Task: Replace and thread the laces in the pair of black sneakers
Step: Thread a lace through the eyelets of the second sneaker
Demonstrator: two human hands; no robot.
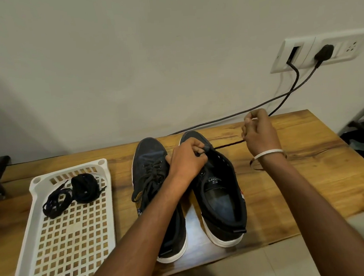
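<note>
Left hand fingers are pinching the right sneaker at its eyelets; right hand fingers are gripping the lace, holding it taut above the worktop.

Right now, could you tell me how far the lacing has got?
Done: the left sneaker looks laced. In hand: the left hand steadies the right sneaker while the right hand pulls a lace sideways. Left: most of its eyelets look empty; two lace bundles wait in the tray.

Soft, even indoor light, faint shadows (edges bowed by wide lens).
</note>
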